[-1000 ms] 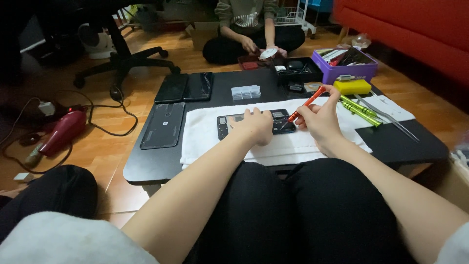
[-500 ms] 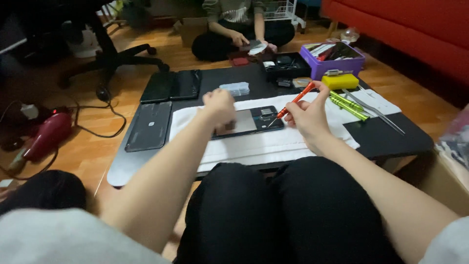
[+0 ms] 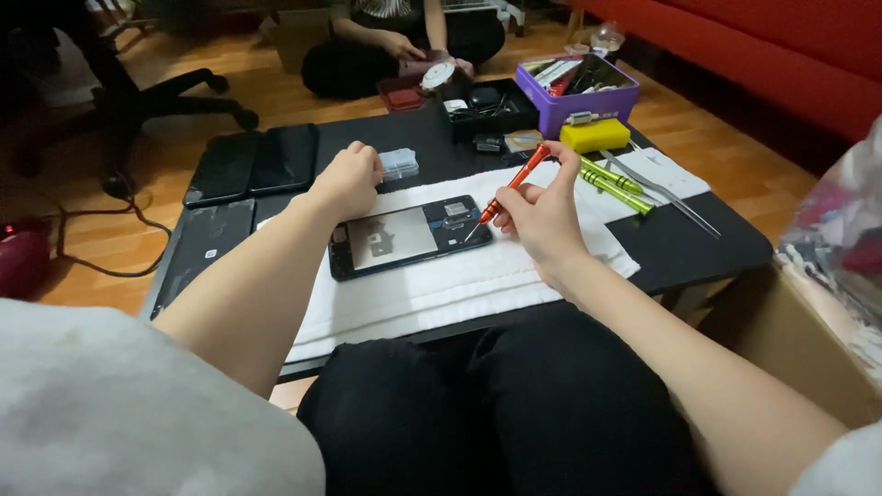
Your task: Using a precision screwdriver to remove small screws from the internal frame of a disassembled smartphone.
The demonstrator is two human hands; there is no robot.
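A red-orange screwdriver (image 3: 514,182) crosses a black opened phone (image 3: 409,236) with a grey inner plate, on a white cloth (image 3: 459,280). The table (image 3: 680,243) is black. Far right stand a purple box (image 3: 577,92), a yellow block (image 3: 595,135) and yellow-green tools (image 3: 614,184). The sofa (image 3: 781,50) is red.

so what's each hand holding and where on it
The right hand pinches a red screwdriver partway along its handle. The left hand rests closed at the opened phone's top edge, holding nothing visible.
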